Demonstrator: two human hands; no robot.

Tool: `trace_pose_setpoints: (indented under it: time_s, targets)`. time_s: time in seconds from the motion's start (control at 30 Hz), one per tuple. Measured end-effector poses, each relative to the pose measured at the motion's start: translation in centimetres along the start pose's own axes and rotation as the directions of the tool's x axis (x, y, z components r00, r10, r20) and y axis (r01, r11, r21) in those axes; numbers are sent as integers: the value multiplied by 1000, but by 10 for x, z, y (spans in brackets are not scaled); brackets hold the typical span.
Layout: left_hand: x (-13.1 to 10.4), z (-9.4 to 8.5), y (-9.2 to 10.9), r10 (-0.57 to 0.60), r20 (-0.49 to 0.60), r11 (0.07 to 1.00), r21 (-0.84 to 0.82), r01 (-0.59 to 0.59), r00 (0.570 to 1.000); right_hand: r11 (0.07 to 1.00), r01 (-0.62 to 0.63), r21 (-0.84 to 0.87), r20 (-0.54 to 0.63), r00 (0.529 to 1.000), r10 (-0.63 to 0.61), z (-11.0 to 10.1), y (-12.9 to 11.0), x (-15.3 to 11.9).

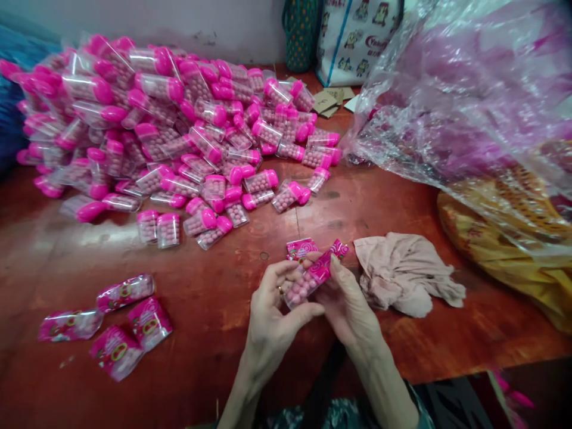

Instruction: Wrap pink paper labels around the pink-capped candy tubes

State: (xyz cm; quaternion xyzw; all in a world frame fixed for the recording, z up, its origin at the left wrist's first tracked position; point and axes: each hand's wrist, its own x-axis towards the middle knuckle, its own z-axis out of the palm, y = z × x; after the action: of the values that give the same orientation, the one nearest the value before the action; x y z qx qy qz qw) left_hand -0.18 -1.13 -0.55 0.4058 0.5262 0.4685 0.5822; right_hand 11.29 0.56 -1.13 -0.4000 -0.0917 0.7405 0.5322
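Observation:
A clear container of pink candy balls (300,290) is between my hands at the lower middle, tilted, with a printed pink sleeve (320,268) around its upper end. My left hand (274,316) has its fingers wrapped round the lower end, a ring on one finger. My right hand (351,307) pinches the sleeve end between thumb and fingers. Just behind my fingers, more flat pink printed sleeves (301,247) lie on the table. Several sleeved containers (126,292) lie at the left front.
A large heap of pink-capped candy containers (156,131) covers the back left of the red-brown table (210,333). Right of my hands lies a crumpled beige cloth (406,271). Clear plastic wrap (447,101) and a yellow bag (504,256) fill the right side; cardboard pieces (328,101) lie behind.

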Motion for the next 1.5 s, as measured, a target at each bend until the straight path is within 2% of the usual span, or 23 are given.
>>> trace_pose_setpoints:
  time_s: [0.07, 0.13, 0.23, 0.3, 0.37, 0.47, 0.57, 0.67, 0.73, 0.83, 0.93, 1.07, 1.23, 1.43, 1.5]
  targets:
    - [2, 0, 0, -43, 109, 979, -195, 64, 993, 1000, 7, 3, 16, 1000, -7, -3, -3, 3]
    - [4, 3, 0, -90, 142, 948, -292, 129, 986, 999, 18, -31, 32, 999, -17, -6, -4, 5]
    - [5, 9, 0, -182, 58, 926, -325, 191, 982, 981, 99, -166, -23, 994, -105, -9, -1, 7]
    - [5, 13, 1, -179, -27, 930, -330, 160, 984, 913, 210, -350, -106, 959, -262, -10, 2, 5]
    - [5, 15, 2, -147, -93, 942, -316, 111, 985, 758, 297, -581, -110, 894, -435, -9, 5, 1]
    - [6, 16, 2, -97, -163, 961, -274, 50, 982, 471, 395, -789, 67, 817, -573, -7, 9, -5]
    - [7, 18, 0, -58, -228, 975, -222, 6, 972, 212, 510, -834, 272, 713, -646, -7, 11, -7]
    - [7, 21, -1, -39, -275, 987, -162, -7, 961, -5, 548, -837, 408, 617, -673, -10, 14, -4]
    - [6, 23, -2, -18, -298, 993, -116, -17, 955, -105, 544, -833, 462, 578, -673, -11, 16, -2]
    - [5, 25, -3, 22, -320, 997, -58, -43, 947, -206, 535, -819, 517, 533, -670, -13, 18, 1]
    - [5, 26, -4, 63, -332, 997, -18, -73, 941, -263, 524, -810, 546, 511, -663, -14, 17, 3]
    - [7, 25, -5, 58, -286, 997, -33, -70, 957, -271, 519, -811, 549, 512, -661, -14, 13, 7]
    - [7, 25, -5, -9, -259, 996, -90, -15, 966, -288, 520, -804, 571, 540, -618, -15, 8, 10]
    - [5, 31, -7, -65, -316, 992, -125, 26, 947, -277, 507, -816, 561, 580, -590, -16, 14, 10]
    - [3, 33, -8, -76, -338, 990, -141, 29, 938, -264, 505, -822, 549, 579, -602, -16, 17, 10]
